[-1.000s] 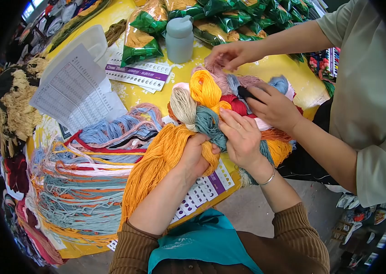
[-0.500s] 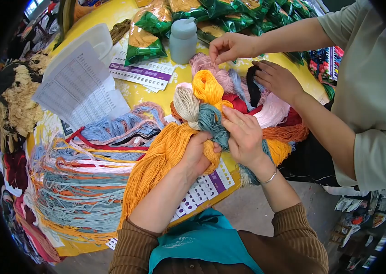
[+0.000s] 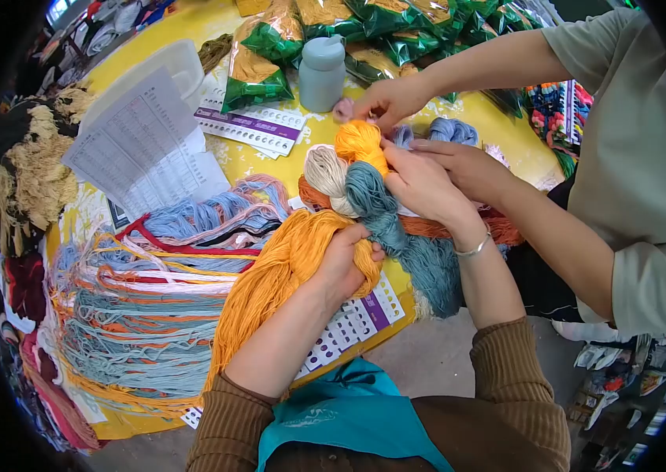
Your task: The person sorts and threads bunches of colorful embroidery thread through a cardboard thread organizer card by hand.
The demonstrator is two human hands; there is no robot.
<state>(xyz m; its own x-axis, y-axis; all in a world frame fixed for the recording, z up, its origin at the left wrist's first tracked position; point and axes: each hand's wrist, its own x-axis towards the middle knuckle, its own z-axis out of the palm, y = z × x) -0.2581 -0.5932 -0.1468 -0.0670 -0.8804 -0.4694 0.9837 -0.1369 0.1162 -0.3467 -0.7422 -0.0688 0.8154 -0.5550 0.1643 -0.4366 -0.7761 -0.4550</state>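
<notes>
My left hand [image 3: 342, 266] is closed round a thick orange-yellow skein of thread [image 3: 282, 263], whose long strands hang over my forearm. Bright yellow thread [image 3: 358, 143], twisted into a bundle, is pinched at its right side by the fingers of my right hand [image 3: 423, 185]. Close below lie a beige skein [image 3: 324, 177] and a teal skein [image 3: 372, 193], the teal one trailing under my right wrist. A co-worker's one hand [image 3: 397, 101] is at some pink thread [image 3: 343, 110]. Their other hand [image 3: 471, 165] overlaps my right hand, so what it touches is partly hidden.
Multicoloured strands [image 3: 152, 338] spread across the yellow table [image 3: 231, 161] at left. Printed sheets [image 3: 140, 141] lean on a white tub [image 3: 179, 71]. A grey-blue bottle [image 3: 322, 79] stands near green-and-clear bags [image 3: 258, 90]. Purple-banded colour cards [image 3: 357, 322] lie at the near edge.
My right hand has moved up and away from the teal skein to the bright yellow one. The co-worker's hands have shifted; the pink, black and red skeins near them are mostly out of sight.
</notes>
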